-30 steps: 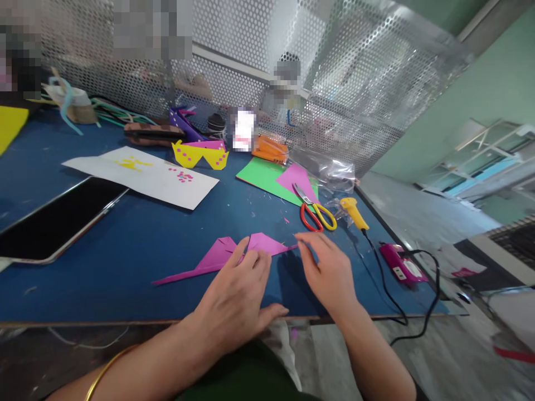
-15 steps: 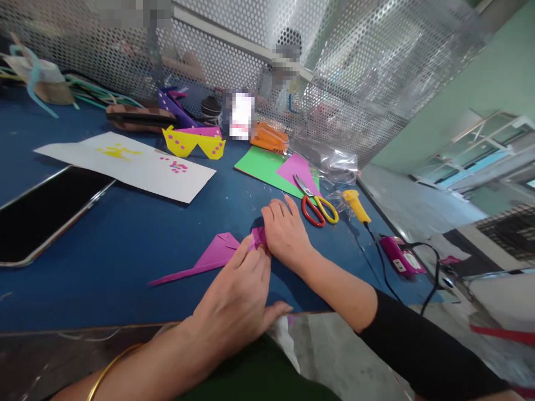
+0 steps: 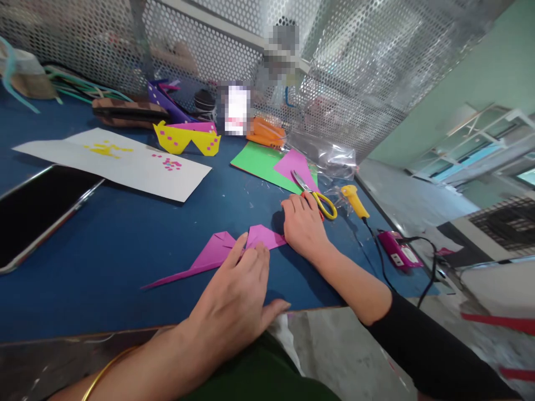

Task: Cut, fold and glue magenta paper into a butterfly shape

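A folded piece of purple paper, shaped like a pair of glasses, lies near the front of the blue table. One thin strip of it points left. My left hand rests across its middle, fingers stretched out flat and the thumb apart, covering part of the fold. At the paper's right end my right hand has its fingers curled round the tip; the thumb is hidden. Just beyond that hand lie scissors with yellow and red handles, the red one mostly covered.
Yellow paper glasses with pink dots stand behind a white sheet bearing small paper bits. A dark tablet-like device lies left. Green paper is at the back. A yellow glue gun is wired to a pink power box.
My right hand has slid to the right along the purple paper, and its right half now lies unfolded between my hands. My left hand has flattened, staying in nearly the same place.
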Demonstrator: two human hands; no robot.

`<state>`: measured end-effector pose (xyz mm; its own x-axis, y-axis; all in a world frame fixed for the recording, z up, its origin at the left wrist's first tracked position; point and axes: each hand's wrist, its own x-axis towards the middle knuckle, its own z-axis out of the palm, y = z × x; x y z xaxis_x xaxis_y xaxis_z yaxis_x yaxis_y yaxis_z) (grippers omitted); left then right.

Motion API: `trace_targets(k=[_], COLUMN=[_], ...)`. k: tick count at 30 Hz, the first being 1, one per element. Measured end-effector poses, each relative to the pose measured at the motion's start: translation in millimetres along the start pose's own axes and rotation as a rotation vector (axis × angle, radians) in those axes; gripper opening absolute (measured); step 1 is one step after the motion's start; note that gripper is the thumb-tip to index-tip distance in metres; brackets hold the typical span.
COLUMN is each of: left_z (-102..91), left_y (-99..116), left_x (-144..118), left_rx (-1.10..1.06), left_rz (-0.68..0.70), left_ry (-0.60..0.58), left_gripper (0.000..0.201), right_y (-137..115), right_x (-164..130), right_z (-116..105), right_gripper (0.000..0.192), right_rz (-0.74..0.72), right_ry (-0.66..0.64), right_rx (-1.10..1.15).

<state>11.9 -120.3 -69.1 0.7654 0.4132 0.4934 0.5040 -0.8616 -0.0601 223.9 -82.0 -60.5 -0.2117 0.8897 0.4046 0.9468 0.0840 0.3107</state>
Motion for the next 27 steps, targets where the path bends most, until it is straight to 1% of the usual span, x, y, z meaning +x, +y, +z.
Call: trace_targets(k=[3, 7, 12, 16, 19, 21, 24, 27], left_z=[0.0, 1.0, 0.9, -0.2, 0.5, 1.0, -1.4, -8.2], left_y=[-0.5, -0.9, -0.7, -0.8, -1.0, -1.1, -1.7, -3.8], left_x=[1.1, 1.6, -0.7, -0.9, 0.6, 0.3, -5.5, -16.8], left_rx=[-0.009, -0.004, 0.000, -0.024, -0.043, -0.055, -0.052, -0.026], left_rz=[0.009, 0.010, 0.013, 0.001, -0.006, -0.017, -0.038, -0.083], left_ry=[-0.015, 0.020, 0.000, -0.008, -0.022, -0.023, 0.011, 0.039], left_gripper=[0.072, 0.069, 0.072, 0.072, 0.071, 0.071, 0.075, 0.070], right_y=[0.1, -1.5, 8.6, 15.4, 14.7, 12.5, 7.9, 4.6], right_x=[0.7, 1.9, 0.2, -2.3, -3.6, -4.2, -5.0, -5.5], right_z=[3.8, 4.5, 0.7, 7.0, 12.0, 11.7, 6.9, 4.2], right_gripper=[0.029, 0.028, 0.028, 0.028, 0.026, 0.025, 0.023, 0.022], right_rz=[0.023, 0.034, 0.052, 0.077, 0.089, 0.087, 0.074, 0.064], right_ry=[-0.026, -0.031, -0.006, -0.011, -0.009, 0.004, 0.035, 0.062], right_rx=[0.004, -0.003, -0.020, -0.015, -0.010, -0.015, -0.011, 0.024])
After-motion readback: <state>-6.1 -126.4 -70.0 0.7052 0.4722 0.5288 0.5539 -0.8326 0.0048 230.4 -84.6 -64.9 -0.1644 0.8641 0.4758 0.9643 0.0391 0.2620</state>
